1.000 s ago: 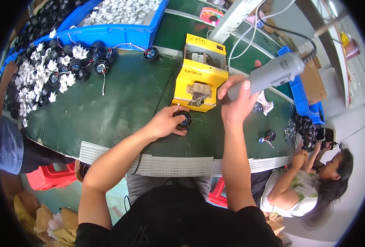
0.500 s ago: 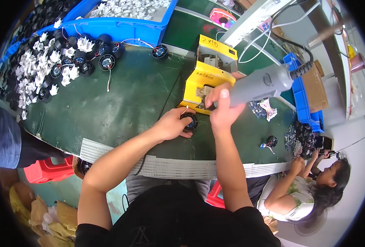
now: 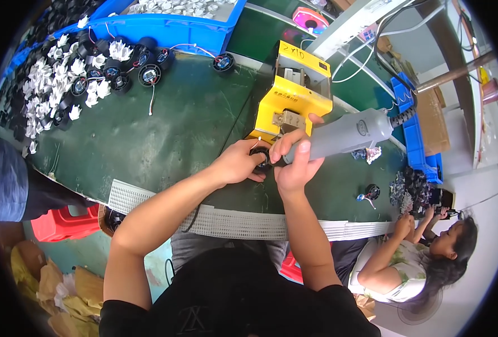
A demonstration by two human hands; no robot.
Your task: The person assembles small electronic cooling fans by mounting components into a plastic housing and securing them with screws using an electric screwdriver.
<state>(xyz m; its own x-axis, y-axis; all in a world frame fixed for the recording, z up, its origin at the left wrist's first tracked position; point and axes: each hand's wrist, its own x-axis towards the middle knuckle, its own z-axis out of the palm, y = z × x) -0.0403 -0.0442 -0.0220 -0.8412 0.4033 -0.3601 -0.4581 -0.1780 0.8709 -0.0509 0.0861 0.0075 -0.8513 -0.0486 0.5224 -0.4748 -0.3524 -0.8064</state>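
So, nearest first: the left hand (image 3: 239, 162) is down on the tabletop (image 3: 176, 123) just in front of the yellow machine (image 3: 297, 101), thumb and fingers pinching a black round part (image 3: 266, 162) by its rim. The right hand (image 3: 295, 168), just to its right and also in front of the machine, has its fingers wrapped around a chunky grey tool (image 3: 347, 133), whose back end and cord run off to the machine's right. What's changed: a second ago the tool was up beside the machine, well apart from the part; now its front end is down right next to it. Can't tell if they touch, fingers are in the way. I'd read that as tool and part now being lined up, not just carried around. Further out, a loose round unit (image 3: 372, 192) sits right of the machine, a messy pile (image 3: 52, 92) spreads out left of it, and a blue bin (image 3: 187, 33) stands beyond it to the left.
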